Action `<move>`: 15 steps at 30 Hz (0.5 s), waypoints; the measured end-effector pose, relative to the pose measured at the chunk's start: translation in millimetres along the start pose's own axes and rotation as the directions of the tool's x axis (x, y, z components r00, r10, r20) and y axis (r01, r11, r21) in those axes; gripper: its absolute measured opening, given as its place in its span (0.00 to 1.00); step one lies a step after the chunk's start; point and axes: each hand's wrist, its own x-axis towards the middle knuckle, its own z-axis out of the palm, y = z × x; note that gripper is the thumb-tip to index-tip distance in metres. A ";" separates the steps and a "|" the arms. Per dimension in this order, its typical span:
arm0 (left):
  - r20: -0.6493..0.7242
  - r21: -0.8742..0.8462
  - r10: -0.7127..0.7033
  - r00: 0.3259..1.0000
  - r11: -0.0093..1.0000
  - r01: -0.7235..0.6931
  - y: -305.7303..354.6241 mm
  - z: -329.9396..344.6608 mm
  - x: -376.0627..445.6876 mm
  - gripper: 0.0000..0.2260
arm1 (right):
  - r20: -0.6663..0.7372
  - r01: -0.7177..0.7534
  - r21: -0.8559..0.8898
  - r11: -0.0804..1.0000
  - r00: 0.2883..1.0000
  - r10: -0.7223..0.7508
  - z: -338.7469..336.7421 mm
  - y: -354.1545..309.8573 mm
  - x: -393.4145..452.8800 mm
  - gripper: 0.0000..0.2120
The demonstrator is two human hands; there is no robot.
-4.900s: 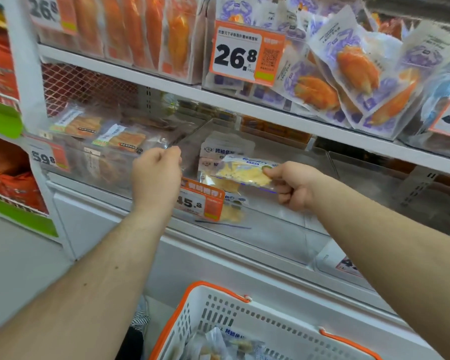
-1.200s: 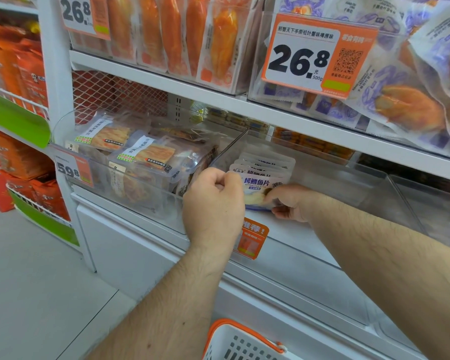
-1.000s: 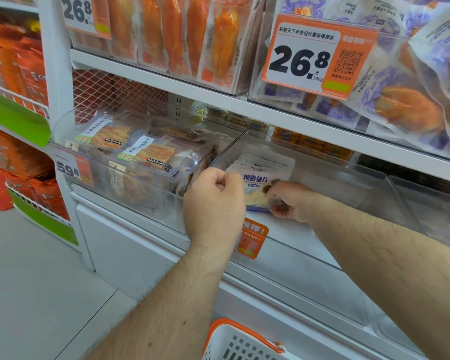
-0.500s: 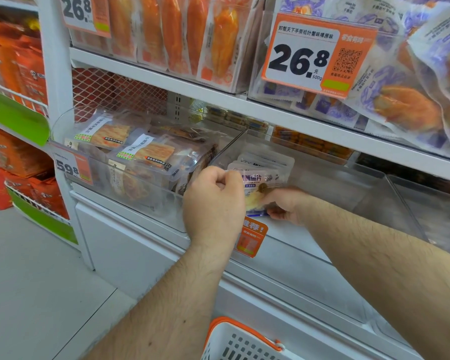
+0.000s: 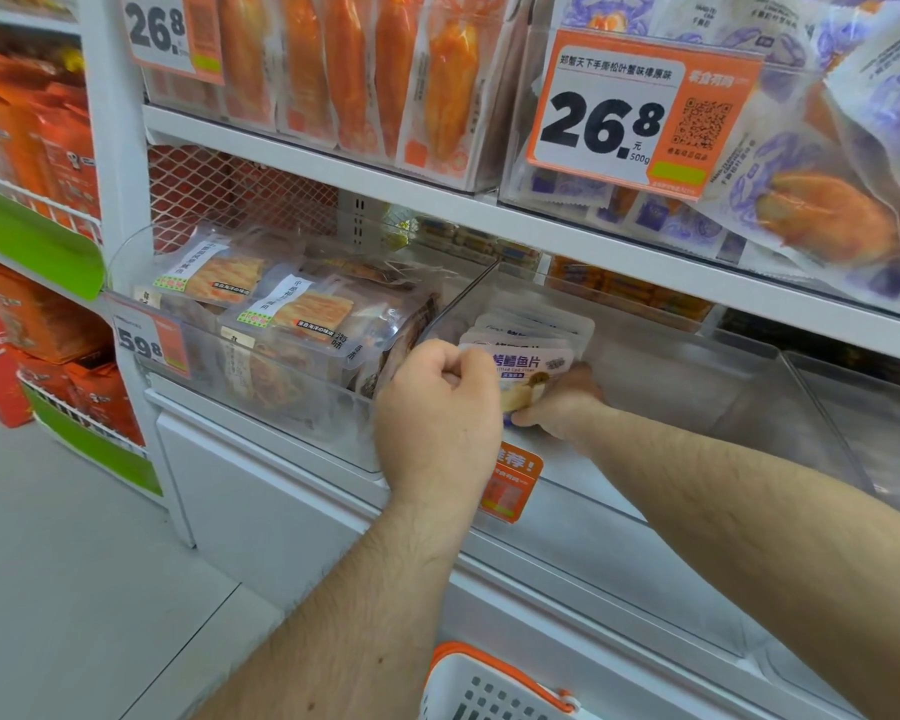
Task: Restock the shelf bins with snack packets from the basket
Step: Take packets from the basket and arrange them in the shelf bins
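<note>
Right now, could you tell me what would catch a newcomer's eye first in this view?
The big orange 26.8 price tag on the upper shelf stands out first. Below it, both hands meet at the clear bin: the right hand grips a white fish-slice packet, the left hand curls beside it.

Only a corner of the basket showing, cut off by the bottom edge. Orange tag half hidden behind the left hand. Right hand partly hidden behind the front packet. Packets behind mostly covered. Small print too tiny to read.
</note>
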 end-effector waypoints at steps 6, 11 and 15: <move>0.001 0.019 0.000 1.000 1.000 0.000 1.2 0.9 -1.1 0.14 | -0.030 -0.007 -0.026 1.000 1.000 0.006 4.0 0.8 6.0 0.46; 0.014 0.002 0.002 1.000 1.000 -0.002 0.6 -0.1 -1.9 0.14 | -0.015 -0.049 0.077 0.996 0.999 0.050 -2.1 3.4 -1.2 0.43; 0.020 -0.001 -0.004 1.000 1.000 0.004 0.9 -0.1 -1.8 0.15 | 0.047 -0.005 0.112 0.994 0.999 0.000 -6.4 4.8 -4.7 0.32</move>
